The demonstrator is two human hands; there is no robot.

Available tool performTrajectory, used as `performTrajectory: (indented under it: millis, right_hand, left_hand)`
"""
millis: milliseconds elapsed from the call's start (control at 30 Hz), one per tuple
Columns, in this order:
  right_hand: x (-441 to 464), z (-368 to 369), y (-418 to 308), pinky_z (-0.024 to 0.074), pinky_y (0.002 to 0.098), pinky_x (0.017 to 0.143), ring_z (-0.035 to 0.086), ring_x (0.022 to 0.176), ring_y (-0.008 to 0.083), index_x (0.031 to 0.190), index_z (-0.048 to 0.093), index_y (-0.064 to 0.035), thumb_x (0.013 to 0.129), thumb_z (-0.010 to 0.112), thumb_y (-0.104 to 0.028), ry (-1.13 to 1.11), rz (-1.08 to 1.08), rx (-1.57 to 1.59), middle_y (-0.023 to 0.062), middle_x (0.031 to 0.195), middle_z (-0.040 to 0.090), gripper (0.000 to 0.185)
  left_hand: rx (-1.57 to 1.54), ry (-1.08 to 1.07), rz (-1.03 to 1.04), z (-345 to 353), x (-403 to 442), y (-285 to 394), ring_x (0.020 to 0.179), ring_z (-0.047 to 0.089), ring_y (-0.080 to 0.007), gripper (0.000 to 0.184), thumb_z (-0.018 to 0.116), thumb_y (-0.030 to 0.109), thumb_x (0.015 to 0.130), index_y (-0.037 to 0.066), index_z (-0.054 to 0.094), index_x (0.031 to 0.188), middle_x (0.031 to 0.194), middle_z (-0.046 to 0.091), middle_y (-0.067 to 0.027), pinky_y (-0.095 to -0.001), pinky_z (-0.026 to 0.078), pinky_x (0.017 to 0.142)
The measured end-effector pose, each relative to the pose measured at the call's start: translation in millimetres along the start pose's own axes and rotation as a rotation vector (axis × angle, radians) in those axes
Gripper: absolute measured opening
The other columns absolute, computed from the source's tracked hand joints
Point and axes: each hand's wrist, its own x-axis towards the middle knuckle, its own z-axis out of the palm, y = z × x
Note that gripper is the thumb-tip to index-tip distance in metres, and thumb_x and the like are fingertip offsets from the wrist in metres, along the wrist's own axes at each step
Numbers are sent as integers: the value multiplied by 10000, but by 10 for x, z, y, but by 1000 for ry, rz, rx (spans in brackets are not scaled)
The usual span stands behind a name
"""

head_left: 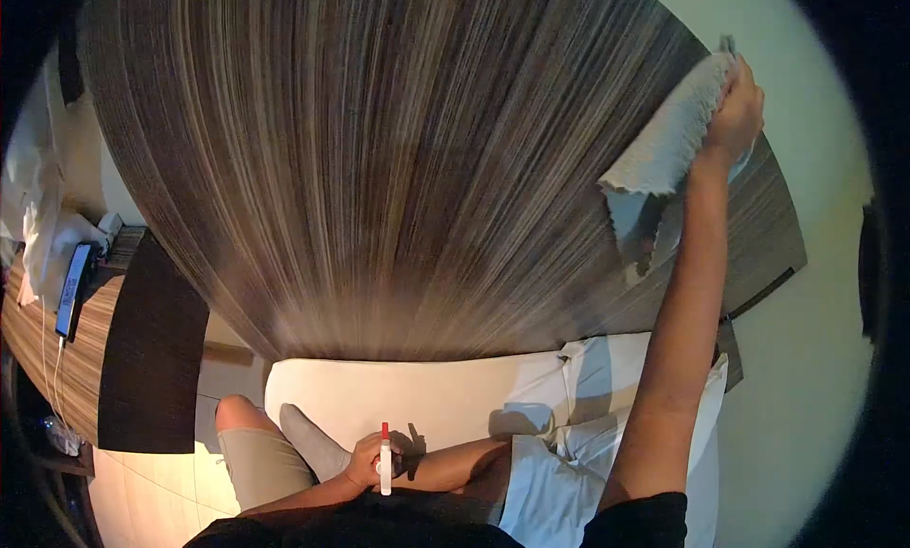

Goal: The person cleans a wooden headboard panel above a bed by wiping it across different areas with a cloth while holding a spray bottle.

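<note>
My right hand [737, 117] is stretched out to the upper right, its fingers closed on a light grey cloth [668, 136]. The cloth hangs against the dark wood-grain panel [408, 169], near the panel's right edge, and its lower part drapes below my wrist. Down near my lap, my left hand [365, 461] is wrapped round a white spray bottle [385, 467] with a red top. The bottle is upright in the view.
At the left, a phone [72, 290] with a cable stands on a wooden side table [104, 311], beside white plastic bags [43, 235]. My crossed legs rest on a white mattress [379, 387]. A pale wall [806, 292] is at the right.
</note>
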Motion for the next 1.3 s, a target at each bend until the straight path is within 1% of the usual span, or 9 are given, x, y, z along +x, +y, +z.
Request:
performTrajectory:
  millis: [233, 300, 500, 633, 700, 800, 900, 1167, 1300]
  right_hand:
    - [73, 37, -876, 445, 463, 858, 595, 972, 335, 1196, 615, -51, 1001, 393, -355, 4, -158, 2, 162, 1044, 652, 424]
    - [114, -144, -1177, 357, 445, 701, 485, 754, 369, 810, 514, 25, 964, 390, -221, 44, -167, 146, 200, 774, 511, 315]
    - [147, -167, -830, 369, 457, 694, 498, 732, 381, 809, 545, 16, 969, 400, -243, -73, -82, 279, 201, 738, 531, 337]
    - [8, -195, -413, 359, 471, 675, 501, 705, 372, 802, 544, 30, 973, 403, -254, 7, -59, 314, 206, 706, 524, 360]
    - [-124, -233, -159, 399, 479, 808, 565, 901, 368, 940, 602, 33, 987, 394, -284, -101, 189, 227, 231, 892, 607, 382]
    - [-450, 57, 623, 339, 473, 1021, 493, 1198, 359, 1194, 584, 12, 1002, 369, -321, 162, 3, -15, 230, 1219, 576, 440]
    - [-548, -123, 751, 217, 459, 1130, 353, 1353, 343, 1358, 478, -7, 1016, 341, -351, 44, 87, 92, 192, 1412, 453, 504]
    - [-637, 371, 2224, 263, 480, 1082, 445, 1249, 364, 1288, 529, 4, 986, 408, -348, 349, -131, -38, 219, 1292, 531, 480]
    - [-509, 380, 2970, 338, 458, 1006, 514, 1138, 340, 1285, 545, -27, 1008, 367, -334, 162, -202, 251, 189, 1229, 575, 451]
  left_hand:
    - [-58, -4, -105, 48, -45, -54, 804, 654, -326, 271, 742, 171, 631, 72, 613, 848, 828, 668, -98, -417, 515, 782]
    - [-49, -14, -90, 39, -19, -16, 811, 655, -329, 268, 742, 164, 631, 73, 612, 847, 831, 669, -96, -421, 515, 788]
    - [-94, -10, -95, 50, 15, 6, 788, 657, -297, 310, 775, 179, 611, 73, 610, 851, 836, 667, -104, -391, 515, 736]
    - [-55, -75, -131, 26, 0, 6, 789, 656, -289, 324, 781, 189, 600, 74, 621, 857, 844, 666, -99, -382, 515, 728]
    - [-64, -54, -122, 52, -62, -93, 795, 650, -278, 366, 798, 233, 584, 59, 636, 862, 849, 665, -103, -377, 512, 742]
    - [-96, -10, -55, 111, -156, -286, 801, 642, -265, 397, 813, 267, 584, 40, 643, 862, 850, 659, -112, -371, 509, 750]
    - [-188, -21, -79, 115, -97, -227, 804, 635, -251, 379, 804, 265, 605, 34, 642, 858, 829, 645, -112, -369, 505, 745]
    - [27, 20, 26, 95, -1, -76, 711, 637, -230, 214, 715, 30, 606, 59, 618, 795, 774, 627, -88, -325, 515, 642]
    - [-69, 52, -82, 119, -68, -109, 714, 645, -238, 221, 721, 16, 582, 63, 610, 768, 763, 635, -95, -331, 520, 657]
